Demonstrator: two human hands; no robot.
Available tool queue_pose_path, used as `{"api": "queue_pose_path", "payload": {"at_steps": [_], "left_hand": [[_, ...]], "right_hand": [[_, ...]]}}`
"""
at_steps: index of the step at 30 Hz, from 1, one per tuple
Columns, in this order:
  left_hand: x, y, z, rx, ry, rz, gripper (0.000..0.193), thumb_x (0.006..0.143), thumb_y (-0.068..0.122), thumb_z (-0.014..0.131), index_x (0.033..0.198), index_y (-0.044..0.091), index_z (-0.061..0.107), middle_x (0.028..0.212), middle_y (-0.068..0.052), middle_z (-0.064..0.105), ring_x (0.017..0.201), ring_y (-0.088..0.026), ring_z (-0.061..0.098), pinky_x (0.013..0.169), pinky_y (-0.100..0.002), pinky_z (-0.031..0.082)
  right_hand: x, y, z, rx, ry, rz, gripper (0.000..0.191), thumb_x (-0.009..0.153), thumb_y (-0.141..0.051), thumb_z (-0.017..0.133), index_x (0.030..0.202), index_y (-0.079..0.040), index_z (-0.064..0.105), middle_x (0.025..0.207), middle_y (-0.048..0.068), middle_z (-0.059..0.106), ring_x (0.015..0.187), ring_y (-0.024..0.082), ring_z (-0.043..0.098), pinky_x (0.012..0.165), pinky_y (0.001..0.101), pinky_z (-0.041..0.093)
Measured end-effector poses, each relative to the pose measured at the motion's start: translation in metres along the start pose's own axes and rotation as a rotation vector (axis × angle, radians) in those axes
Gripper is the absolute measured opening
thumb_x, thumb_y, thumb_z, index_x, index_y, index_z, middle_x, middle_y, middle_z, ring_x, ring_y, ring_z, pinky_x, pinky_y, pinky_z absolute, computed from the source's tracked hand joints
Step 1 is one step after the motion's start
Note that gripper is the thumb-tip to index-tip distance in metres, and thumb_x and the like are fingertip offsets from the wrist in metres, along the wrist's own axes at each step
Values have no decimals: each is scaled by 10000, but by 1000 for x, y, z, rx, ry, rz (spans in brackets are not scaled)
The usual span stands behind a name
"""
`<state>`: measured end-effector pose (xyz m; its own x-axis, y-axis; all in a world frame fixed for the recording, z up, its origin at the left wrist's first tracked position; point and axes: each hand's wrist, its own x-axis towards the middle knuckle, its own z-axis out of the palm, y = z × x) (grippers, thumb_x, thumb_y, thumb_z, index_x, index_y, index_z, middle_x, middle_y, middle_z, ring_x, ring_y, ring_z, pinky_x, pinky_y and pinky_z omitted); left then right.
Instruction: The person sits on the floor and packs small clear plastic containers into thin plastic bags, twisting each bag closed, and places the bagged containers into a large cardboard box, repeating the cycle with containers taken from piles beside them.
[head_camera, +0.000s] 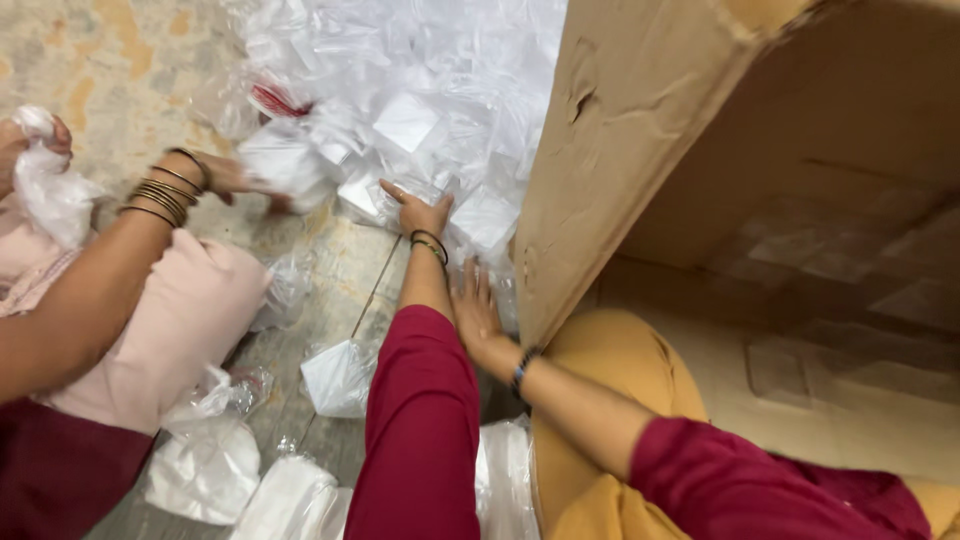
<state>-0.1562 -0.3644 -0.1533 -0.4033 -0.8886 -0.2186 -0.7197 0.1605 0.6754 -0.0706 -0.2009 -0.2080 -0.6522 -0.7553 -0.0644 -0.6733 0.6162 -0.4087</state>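
My left hand (416, 212) reaches forward and rests on the near edge of a heap of clear plastic packets with white contents (400, 90). Its fingers lie spread on one packet (365, 195) without closing round it. My right hand (476, 312) lies flat on the floor, fingers apart, against the side of a big cardboard box (620, 150). Both my arms wear dark red sleeves, and each wrist has a thin band.
At left another person's hand with several bangles (228, 175) digs into the heap; their other hand (25, 140) grips a white plastic bag. Loose packets (340, 375) and filled bags (205, 470) lie on the worn floor. The open box fills the right side.
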Motion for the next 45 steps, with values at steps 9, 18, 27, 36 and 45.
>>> {"api": "queue_pose_path", "payload": {"at_steps": [9, 18, 27, 36, 45], "left_hand": [[1, -82, 4, 12, 66, 239, 1120, 711, 448, 922, 1496, 3, 259, 1150, -314, 688, 1043, -456, 680, 880, -474, 560], [-127, -132, 71, 156, -1094, 302, 656, 939, 600, 471, 1279, 89, 702, 981, -100, 703, 858, -243, 605, 804, -411, 485], [-74, -62, 104, -219, -701, -83, 826, 1010, 677, 440, 1019, -105, 705, 869, -134, 689, 804, -209, 607, 688, -421, 509], [-71, 1, 62, -196, -534, 3, 662, 987, 549, 527, 1024, -86, 708, 951, -218, 691, 892, -325, 635, 763, -469, 524], [-49, -2, -4, 20, -139, 203, 502, 964, 421, 613, 1029, -68, 711, 1034, -302, 693, 980, -441, 663, 839, -516, 539]], "right_hand": [[-164, 44, -82, 342, -143, -413, 302, 940, -128, 660, 1203, 11, 612, 1296, 257, 585, 1111, 441, 616, 928, 453, 525], [-178, 27, -117, 398, -169, -395, 196, 945, -166, 657, 1068, -14, 638, 1033, 172, 642, 935, 398, 654, 785, 471, 536], [-176, 36, -115, 477, -156, -418, 203, 962, -170, 654, 1089, -13, 661, 1039, 172, 653, 919, 405, 655, 786, 461, 546], [-172, 46, -100, 502, 20, -412, 273, 898, -10, 560, 1170, 14, 575, 1044, 211, 639, 925, 438, 646, 798, 466, 546], [-187, 45, -119, 459, -35, -509, 151, 946, -130, 637, 1064, -38, 658, 998, 158, 666, 909, 374, 668, 770, 458, 556]]}}
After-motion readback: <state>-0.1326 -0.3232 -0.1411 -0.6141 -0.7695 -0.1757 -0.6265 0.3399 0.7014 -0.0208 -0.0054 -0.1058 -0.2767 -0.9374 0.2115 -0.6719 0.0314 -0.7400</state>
